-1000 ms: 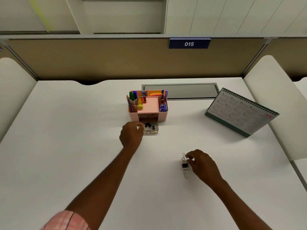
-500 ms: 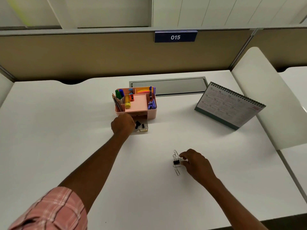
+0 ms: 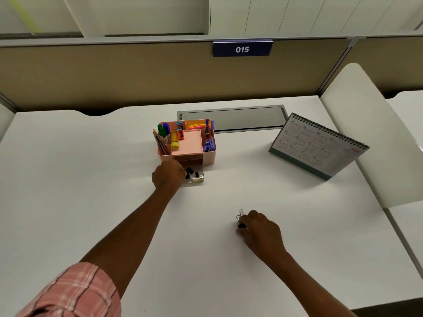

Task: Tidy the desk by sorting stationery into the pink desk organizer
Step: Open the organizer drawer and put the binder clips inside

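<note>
Head view: the black binder clip (image 3: 240,225) lies on the near right part of the bench (image 3: 68,179), well apart from the pink desk organizer (image 3: 209,156), and the right hand (image 3: 261,232) now has its fingers curled over it, pinching it. Half a second ago only the fingertips touched the clip, and a wire paper clip below it lay in plain sight. Now the hand has closed in and covers that lower one, while the other paper clip (image 3: 240,213) shows just above the thumb. I judge this to be the start of a pick-up, with the carry to the organizer yet to come.

The clear drawer (image 3: 196,177) stands pulled out from the organizer's front with a few black clips (image 3: 189,172) inside. The left hand (image 3: 168,176) is against its left side, much as it was a second ago, though it now covers more of that edge. That suggests the drawer is being kept open and ready for the clip.

Several things are hard to read:
- The left hand's fingers are turned away from the camera, so I cannot tell whether they grip the drawer or only rest beside it.
- Whether the binder clip has left the bench is unclear.
- The lower paper clip is hidden under the right hand.
- The drawer's left part is behind the knuckles.

The desk calendar (image 3: 318,145) stands off to the right.
</note>
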Demonstrator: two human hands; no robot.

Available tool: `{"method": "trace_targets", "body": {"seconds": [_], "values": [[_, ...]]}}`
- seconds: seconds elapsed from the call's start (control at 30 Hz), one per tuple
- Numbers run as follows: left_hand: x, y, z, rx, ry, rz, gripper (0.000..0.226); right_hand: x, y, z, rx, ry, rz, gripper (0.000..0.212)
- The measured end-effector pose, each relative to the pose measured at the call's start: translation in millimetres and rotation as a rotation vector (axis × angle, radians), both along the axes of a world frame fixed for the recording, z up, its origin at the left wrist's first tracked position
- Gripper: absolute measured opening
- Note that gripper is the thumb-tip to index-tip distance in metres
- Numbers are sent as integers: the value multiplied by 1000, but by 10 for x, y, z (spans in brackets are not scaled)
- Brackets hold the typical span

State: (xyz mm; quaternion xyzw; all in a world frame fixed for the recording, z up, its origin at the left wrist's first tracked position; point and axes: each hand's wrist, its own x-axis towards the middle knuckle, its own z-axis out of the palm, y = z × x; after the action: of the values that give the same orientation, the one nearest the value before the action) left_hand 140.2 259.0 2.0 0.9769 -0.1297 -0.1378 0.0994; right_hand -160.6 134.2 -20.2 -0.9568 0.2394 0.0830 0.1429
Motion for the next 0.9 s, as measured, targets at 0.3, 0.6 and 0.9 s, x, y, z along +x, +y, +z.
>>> {"method": "trace_targets", "body": {"seconds": [0.3, 0.6, 0.9], "values": [[-390, 332, 14, -384, -261, 34, 23, 90, 76, -10, -12, -87, -104, 10], [-644, 627, -121, -456, -124, 233, 26, 981, 19, 373, 212, -266, -10, 20], [-812, 601, -115, -404, -115, 111, 43, 2187, 125, 344, 113, -181, 165, 16]]}}
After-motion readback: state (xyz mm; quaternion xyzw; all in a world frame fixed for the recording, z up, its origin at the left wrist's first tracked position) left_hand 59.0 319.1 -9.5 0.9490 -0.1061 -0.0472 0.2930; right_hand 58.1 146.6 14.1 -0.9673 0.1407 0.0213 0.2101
